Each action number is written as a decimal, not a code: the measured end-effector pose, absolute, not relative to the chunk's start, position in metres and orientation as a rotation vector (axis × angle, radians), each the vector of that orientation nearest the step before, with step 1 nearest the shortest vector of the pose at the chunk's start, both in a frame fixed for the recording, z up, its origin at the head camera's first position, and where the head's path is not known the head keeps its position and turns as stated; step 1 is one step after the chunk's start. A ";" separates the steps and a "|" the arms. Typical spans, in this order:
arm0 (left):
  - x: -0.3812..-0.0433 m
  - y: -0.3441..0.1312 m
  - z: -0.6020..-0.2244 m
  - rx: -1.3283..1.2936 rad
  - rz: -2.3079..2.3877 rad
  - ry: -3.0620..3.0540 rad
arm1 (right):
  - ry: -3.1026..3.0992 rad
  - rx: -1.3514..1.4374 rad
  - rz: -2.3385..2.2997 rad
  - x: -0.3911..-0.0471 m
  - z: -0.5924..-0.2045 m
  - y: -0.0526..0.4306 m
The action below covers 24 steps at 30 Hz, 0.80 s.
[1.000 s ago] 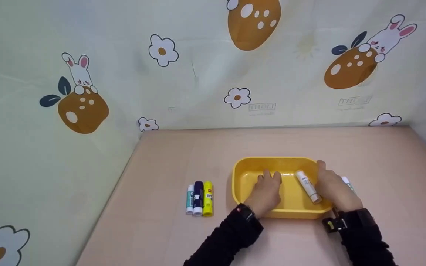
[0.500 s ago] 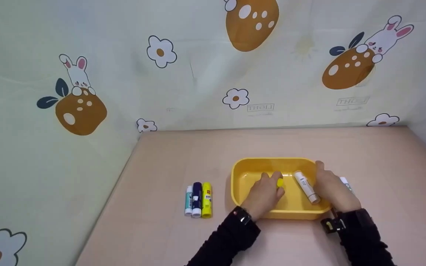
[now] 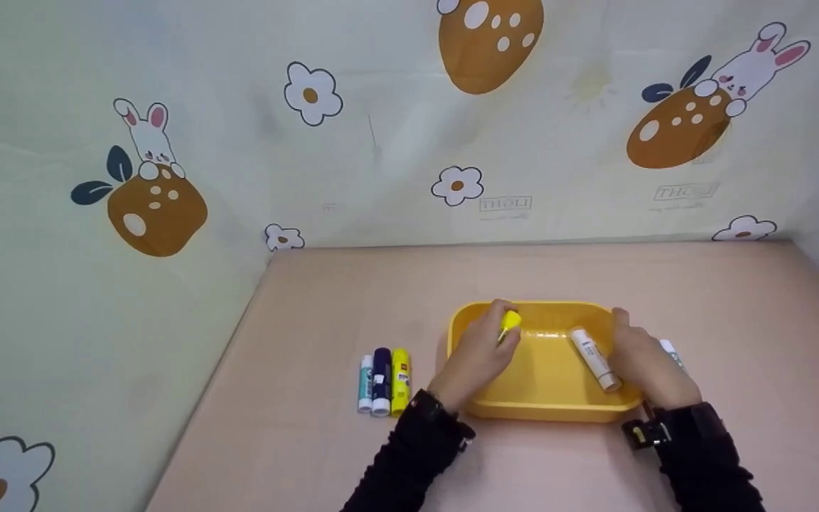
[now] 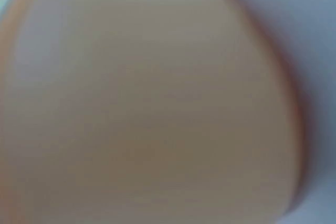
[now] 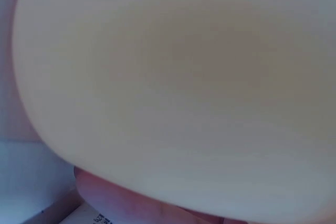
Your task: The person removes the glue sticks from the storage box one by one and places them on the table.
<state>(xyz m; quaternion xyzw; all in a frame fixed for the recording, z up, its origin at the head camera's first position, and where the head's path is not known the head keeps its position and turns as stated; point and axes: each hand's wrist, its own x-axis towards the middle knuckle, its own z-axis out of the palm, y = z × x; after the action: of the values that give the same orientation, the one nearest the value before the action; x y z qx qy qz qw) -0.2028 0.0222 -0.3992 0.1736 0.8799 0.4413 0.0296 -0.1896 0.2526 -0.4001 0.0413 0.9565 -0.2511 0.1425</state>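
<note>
My left hand (image 3: 478,355) holds a yellow glue stick (image 3: 511,321) over the left part of a yellow plastic tray (image 3: 552,412). Fingers hide most of that stick; its yellow end shows. At the tray's right side, my right hand (image 3: 648,366) grips the rim. Close to those fingers, a white glue stick (image 3: 593,359) lies slanted on the tray floor. The left wrist view is a blur filled by the hand. In the right wrist view, fingers (image 5: 121,200) show at the bottom beside a white printed surface (image 5: 84,216).
Left of the tray, a teal-and-white glue stick (image 3: 365,384), a dark blue one (image 3: 381,382) and a yellow one (image 3: 400,382) lie side by side on the table (image 3: 296,427). Another white-ended stick (image 3: 671,350) is partly hidden beyond my right hand. A patterned wall covering (image 3: 381,156) stands behind.
From the tray floor, my left hand has risen and moved left with the yellow glue stick in its fingers. My right hand has stayed on the rim.
</note>
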 end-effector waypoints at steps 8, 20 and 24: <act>-0.192 -0.025 -0.357 0.490 0.979 2.720 | 2.788 0.081 -0.723 -0.189 -0.401 0.253; -0.201 -0.116 -0.359 0.081 0.714 2.676 | 2.754 0.110 -0.738 -0.191 -0.400 0.251; -0.207 -0.137 -0.372 -0.028 0.710 2.657 | 2.749 0.121 -0.745 -0.189 -0.401 0.251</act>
<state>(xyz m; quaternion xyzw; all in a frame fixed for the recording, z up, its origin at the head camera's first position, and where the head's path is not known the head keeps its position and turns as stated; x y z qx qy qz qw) -0.2072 -0.1372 -0.3719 -0.0100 0.9477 0.2531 0.1944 -0.1895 0.2513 -0.4006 0.0419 0.9541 -0.2587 0.1450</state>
